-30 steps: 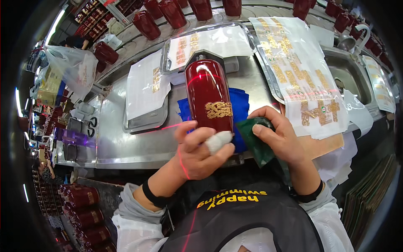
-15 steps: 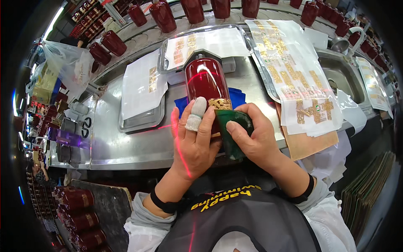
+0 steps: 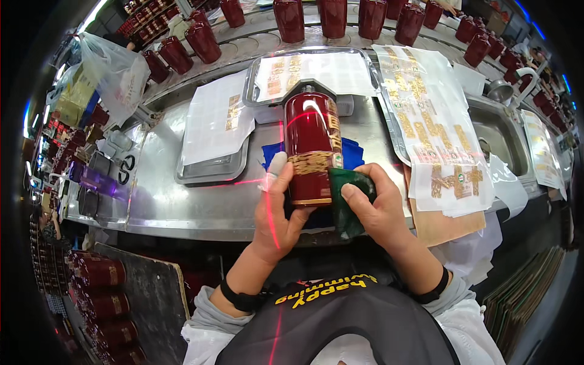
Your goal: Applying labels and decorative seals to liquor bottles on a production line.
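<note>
A glossy dark red bottle (image 3: pixel 308 131) lies before me, its neck pointing away and resting against a dark angular holder (image 3: pixel 309 85). A gold patterned band runs across its lower part, and more gold decoration climbs its right side. My left hand (image 3: pixel 275 210) grips the bottle's left side near the base, thumb by the bottom edge; a white cover is on one finger. Pinched between the thumb and fingers of my right hand (image 3: pixel 380 207) is a flat dark green scraper (image 3: pixel 350 204), its edge against the bottle's right side. A blue cloth (image 3: pixel 353 153) shows under the bottle.
Sheets of gold decals (image 3: pixel 432 121) lie to the right, beside a sink (image 3: pixel 502 143). On the left is a metal tray (image 3: pixel 213 172) with a white sheet; another tray (image 3: pixel 250 78) stands behind the bottle. Red bottles (image 3: pixel 333 18) line the conveyor at the back.
The bottle has turned, bringing the gold band and side decoration into view. My left hand has slid from its top to its left side. The green scraper stays at its right.
</note>
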### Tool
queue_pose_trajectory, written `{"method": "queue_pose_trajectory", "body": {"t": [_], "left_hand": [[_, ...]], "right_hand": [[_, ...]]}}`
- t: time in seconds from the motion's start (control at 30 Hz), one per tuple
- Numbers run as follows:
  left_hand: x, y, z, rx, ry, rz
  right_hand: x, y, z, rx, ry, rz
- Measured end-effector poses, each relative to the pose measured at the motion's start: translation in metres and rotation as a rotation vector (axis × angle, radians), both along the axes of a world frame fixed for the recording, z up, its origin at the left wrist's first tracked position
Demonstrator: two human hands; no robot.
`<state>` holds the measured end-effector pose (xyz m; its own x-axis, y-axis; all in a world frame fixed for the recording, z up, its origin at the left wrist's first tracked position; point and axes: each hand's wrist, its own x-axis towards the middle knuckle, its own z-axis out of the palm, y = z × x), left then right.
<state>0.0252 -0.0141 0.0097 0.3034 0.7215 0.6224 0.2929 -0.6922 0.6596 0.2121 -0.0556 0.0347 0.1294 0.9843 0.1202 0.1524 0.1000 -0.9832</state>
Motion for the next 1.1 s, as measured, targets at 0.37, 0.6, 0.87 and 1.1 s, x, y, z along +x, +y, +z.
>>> {"method": "queue_pose_trajectory", "body": {"t": [0.37, 0.6, 0.87, 1.1], "left_hand": [[-0.002, 0.003, 0.008, 0.151, 0.083, -0.032], [0.000, 0.006, 0.004, 0.173, 0.295, 0.040], [-0.001, 0.001, 0.001, 0.128, 0.511, 0.099], [-0.007, 0.002, 0.001, -0.059, 0.145, -0.022]], "right_hand": [[0.003, 0.000, -0.004, -0.031, 0.062, 0.002], [0.003, -0.001, -0.004, -0.046, 0.119, -0.019], [0.004, -0.002, -0.008, -0.018, 0.070, 0.007], [0.008, -0.001, -0.006, -0.034, 0.031, 0.026]]}}
